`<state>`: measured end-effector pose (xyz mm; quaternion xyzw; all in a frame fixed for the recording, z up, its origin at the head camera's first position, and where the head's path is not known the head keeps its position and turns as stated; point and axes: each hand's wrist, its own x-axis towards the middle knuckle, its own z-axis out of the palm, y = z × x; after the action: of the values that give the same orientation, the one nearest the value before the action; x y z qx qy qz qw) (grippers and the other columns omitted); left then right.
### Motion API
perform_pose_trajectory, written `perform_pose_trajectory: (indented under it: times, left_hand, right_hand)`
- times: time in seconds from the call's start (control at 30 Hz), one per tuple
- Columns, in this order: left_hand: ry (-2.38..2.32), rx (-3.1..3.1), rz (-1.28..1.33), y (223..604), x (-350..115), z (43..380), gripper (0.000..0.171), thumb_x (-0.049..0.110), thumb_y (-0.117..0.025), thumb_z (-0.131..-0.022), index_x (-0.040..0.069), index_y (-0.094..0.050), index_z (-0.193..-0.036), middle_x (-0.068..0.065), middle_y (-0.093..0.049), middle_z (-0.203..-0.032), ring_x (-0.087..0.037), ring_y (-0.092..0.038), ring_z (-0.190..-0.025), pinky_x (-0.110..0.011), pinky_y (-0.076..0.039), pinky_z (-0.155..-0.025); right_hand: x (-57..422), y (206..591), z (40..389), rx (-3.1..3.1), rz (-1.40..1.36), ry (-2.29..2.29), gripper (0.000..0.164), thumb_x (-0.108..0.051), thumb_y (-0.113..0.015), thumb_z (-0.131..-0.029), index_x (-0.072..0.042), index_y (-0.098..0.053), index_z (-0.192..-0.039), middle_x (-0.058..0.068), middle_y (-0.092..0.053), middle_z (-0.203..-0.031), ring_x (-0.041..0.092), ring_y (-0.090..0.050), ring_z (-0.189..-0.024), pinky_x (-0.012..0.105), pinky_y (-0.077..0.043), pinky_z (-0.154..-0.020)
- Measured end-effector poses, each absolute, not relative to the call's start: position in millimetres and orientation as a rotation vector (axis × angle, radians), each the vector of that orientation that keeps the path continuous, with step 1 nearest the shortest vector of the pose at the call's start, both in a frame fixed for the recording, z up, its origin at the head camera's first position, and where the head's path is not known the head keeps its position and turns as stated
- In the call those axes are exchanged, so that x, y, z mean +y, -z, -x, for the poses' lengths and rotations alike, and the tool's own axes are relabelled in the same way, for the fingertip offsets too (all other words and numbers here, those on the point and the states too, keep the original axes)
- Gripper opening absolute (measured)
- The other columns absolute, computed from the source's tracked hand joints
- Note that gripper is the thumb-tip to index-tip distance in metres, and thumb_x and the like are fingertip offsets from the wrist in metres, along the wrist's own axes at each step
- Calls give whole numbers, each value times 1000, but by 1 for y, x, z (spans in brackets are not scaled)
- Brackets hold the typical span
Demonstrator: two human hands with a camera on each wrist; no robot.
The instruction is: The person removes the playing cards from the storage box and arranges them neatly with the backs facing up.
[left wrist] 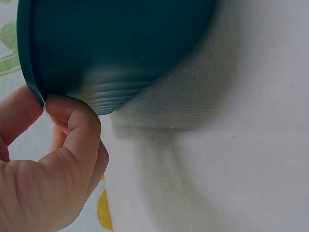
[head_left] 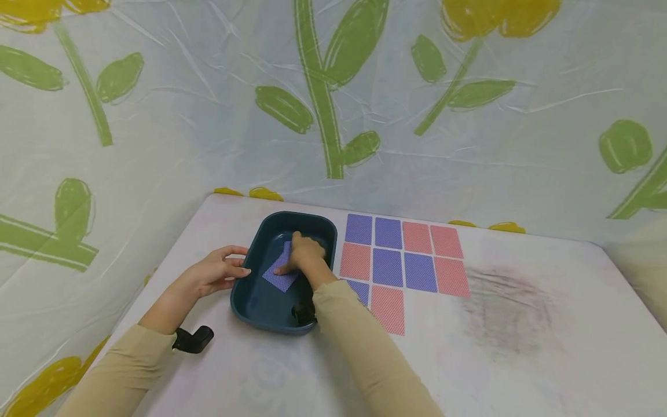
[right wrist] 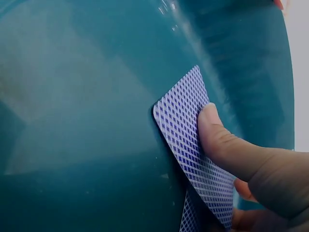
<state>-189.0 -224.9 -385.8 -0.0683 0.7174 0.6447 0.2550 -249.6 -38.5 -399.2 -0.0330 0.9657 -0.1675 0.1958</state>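
Note:
A dark teal tub (head_left: 263,304) stands on the table. My left hand (head_left: 216,273) is at its left side; in the left wrist view its thumb and fingers pinch the tub's rim (left wrist: 25,58). Inside the tub, my right hand (head_left: 307,255) pinches a blue-patterned playing card (right wrist: 179,118), its thumb on the patterned back and its fingers on the far side. Under this card, part of a second blue-patterned card (right wrist: 191,215) shows in the right wrist view. Seen from the head, the blue cards (head_left: 278,279) are partly hidden by the right hand.
Right of the tub, red-backed cards (head_left: 388,310) and blue-backed cards (head_left: 388,267) lie face down in rows. My right sleeve (head_left: 370,353) covers part of the lowest row. A greyish smudge (head_left: 508,313) marks the white table. A flower-patterned sheet (head_left: 208,116) hangs behind.

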Motion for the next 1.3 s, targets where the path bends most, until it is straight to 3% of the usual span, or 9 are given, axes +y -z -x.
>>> perform_pose_trajectory:
  times: [0.1,0.23,0.33,0.5,0.87,1.13,1.3]
  left_hand:
    - [-1749,1953,184,387,-225,189,59,-1,-59,-88,-3,-26,-137,-6,-49,-98,-13,-54,-83,-26,-48,-73]
    - [-1744,1955,184,387,-226,190,59,-1,-58,-88,-2,-26,-137,-7,-48,-99,-14,-54,-84,-26,-48,-74]
    - [-1736,1964,187,386,-225,190,58,-1,-58,-88,-2,-26,-138,-8,-48,-101,-14,-54,-85,-27,-48,-75]
    - [-1730,1978,187,384,-224,190,58,-2,-58,-88,-2,-27,-137,-7,-48,-98,-14,-54,-84,-27,-47,-74]
    - [-1743,1960,208,383,-223,188,57,-3,-58,-87,-3,-27,-136,-7,-49,-97,-15,-53,-84,-27,-47,-73]
    - [-1739,1974,208,384,-222,187,58,-4,-59,-86,-3,-28,-135,-6,-50,-95,-15,-52,-82,-26,-47,-72]
    - [-1739,1975,208,383,-221,187,59,-4,-59,-86,-3,-28,-136,-7,-50,-96,-15,-53,-83,-26,-48,-71]
  right_hand:
    - [-37,399,249,2694,119,595,80,-38,-85,-63,-10,-44,-126,13,-56,-117,30,-53,-105,44,-44,-87]
    - [-33,397,250,2633,159,837,59,-20,-86,-66,-8,-49,-110,9,-55,-99,24,-56,-82,34,-49,-69]
    - [-29,394,252,2477,114,1078,52,-4,-82,-69,-4,-49,-110,9,-50,-95,21,-54,-70,29,-48,-58]
    - [-23,388,255,2242,-5,1337,46,13,-72,-71,0,-53,-111,10,-48,-94,20,-51,-69,30,-50,-60]
    - [-11,380,256,2073,-26,1529,29,8,-70,-77,1,-65,-105,8,-58,-85,17,-55,-69,28,-49,-60]
    - [-3,371,254,1939,-8,1633,28,6,-67,-80,2,-66,-107,7,-62,-86,17,-58,-76,41,-50,-82]
    - [2,364,253,1858,-4,1687,32,6,-65,-81,2,-64,-113,6,-63,-87,16,-59,-76,43,-47,-87]
